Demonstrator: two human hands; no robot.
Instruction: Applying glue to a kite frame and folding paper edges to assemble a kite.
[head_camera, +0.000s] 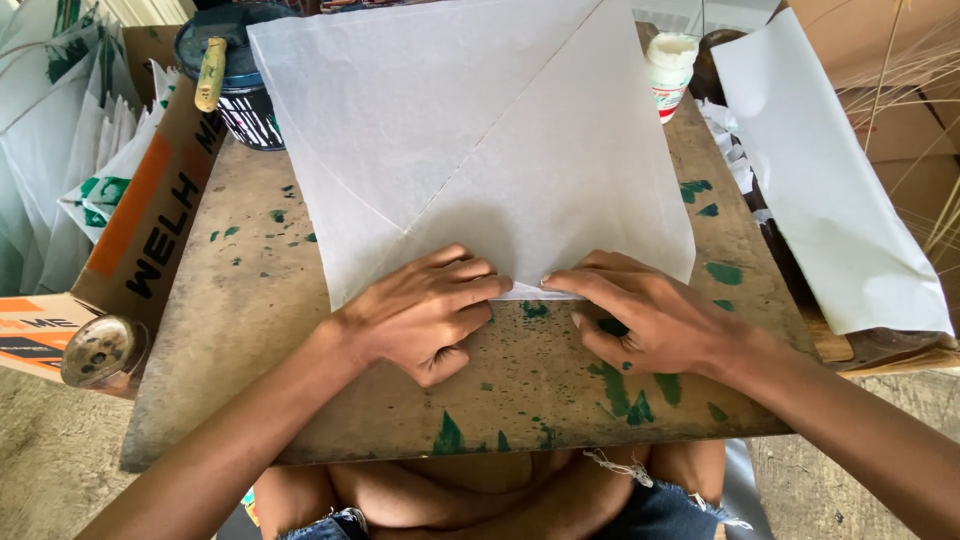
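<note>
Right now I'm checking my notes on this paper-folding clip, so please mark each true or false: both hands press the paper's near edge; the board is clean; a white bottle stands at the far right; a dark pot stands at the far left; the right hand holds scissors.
1. Both the left hand and the right hand press the near edge of the white paper sheet. True.
2. The wooden board is clean. False: green paint spots mark it.
3. A white bottle stands at the far right. True.
4. A dark pot stands at the far left. True.
5. The right hand holds scissors. False: it only presses paper.
</note>
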